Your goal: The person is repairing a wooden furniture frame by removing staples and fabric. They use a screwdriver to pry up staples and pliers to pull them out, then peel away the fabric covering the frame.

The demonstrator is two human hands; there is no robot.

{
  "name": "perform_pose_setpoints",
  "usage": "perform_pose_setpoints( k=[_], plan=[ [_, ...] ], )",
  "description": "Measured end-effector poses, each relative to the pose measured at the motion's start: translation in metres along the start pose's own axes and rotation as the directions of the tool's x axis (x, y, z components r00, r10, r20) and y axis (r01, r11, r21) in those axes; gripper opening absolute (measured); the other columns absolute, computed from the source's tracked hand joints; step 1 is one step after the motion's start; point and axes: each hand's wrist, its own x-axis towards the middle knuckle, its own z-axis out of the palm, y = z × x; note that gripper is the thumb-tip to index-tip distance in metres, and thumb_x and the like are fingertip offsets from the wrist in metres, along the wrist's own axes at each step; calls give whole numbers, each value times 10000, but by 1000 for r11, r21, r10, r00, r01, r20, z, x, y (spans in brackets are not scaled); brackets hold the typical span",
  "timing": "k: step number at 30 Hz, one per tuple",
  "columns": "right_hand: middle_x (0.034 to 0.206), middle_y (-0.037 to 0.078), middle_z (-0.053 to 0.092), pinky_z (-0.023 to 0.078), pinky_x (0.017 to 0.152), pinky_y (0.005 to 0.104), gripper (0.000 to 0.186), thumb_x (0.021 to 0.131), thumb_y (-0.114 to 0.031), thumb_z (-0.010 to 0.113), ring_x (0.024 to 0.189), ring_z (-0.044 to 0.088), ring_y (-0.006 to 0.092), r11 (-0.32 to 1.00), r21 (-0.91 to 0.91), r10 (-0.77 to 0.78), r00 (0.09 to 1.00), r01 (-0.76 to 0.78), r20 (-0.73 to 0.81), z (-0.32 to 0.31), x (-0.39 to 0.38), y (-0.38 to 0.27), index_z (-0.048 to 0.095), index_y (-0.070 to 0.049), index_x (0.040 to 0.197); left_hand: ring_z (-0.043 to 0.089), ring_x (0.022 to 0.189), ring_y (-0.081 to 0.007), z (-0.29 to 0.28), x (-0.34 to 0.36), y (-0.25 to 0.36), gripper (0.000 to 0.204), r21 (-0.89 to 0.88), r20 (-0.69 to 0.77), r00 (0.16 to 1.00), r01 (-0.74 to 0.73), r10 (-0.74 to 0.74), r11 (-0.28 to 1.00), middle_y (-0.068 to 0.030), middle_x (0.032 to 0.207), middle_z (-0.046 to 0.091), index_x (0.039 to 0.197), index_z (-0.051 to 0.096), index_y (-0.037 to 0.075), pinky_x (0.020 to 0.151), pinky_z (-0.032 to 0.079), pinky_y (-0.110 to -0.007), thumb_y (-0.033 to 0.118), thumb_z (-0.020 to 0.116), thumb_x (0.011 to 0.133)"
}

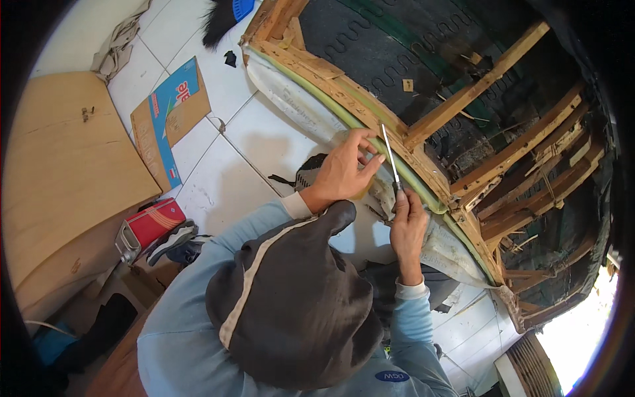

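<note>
Landmark: curved wooden frame rail of the upturned sofa.
Tool: thin metal blade, long axis running straight up from the right hand to the rail's edge.
Right hand: fingers clamped around the tool's handle, just below the rail.
Left hand: fingers together, pinching the white fabric at the rail, touching beside the blade tip; nearer the tip.
Fabric: hanging off the rail's outer side.

White tiled floor lies open left of the hands, up to the cardboard piece and red can; to the right the wooden sofa frame blocks passage, with gaps between its slats over dark webbing
</note>
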Motion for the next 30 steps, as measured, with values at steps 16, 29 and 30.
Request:
perform_pose_setpoints(
  k=[16,29,30],
  plan=[
    [736,-37,447,336,420,276,449,1212,-434,357,524,408,89,-356,529,-327,632,-771,702,41,-23,10,583,-88,1388,739,852,-162,6,37,8,467,-414,409,794,600,-449,684,-106,1014,799,1171,673,13,765,583,-311,394,406,1210],
    [755,1,580,463,501,273,335,1115,-319,673,617,563,105,712,590,248,923,-381,296,24,-30,-49,608,-32,1275,736,844,-120,9,43,12,439,-424,384,788,613,-480,667,-81,1081,803,1192,739,40,746,587,-292,409,502,1190],
    [757,4,589,459,505,269,324,1115,-313,673,617,560,99,778,538,218,942,-325,255,21,-30,-43,615,-29,1259,737,840,-118,11,43,13,443,-410,380,786,615,-487,674,-78,1075,804,1188,744,38,738,587,-290,415,511,1186]
  ],
)
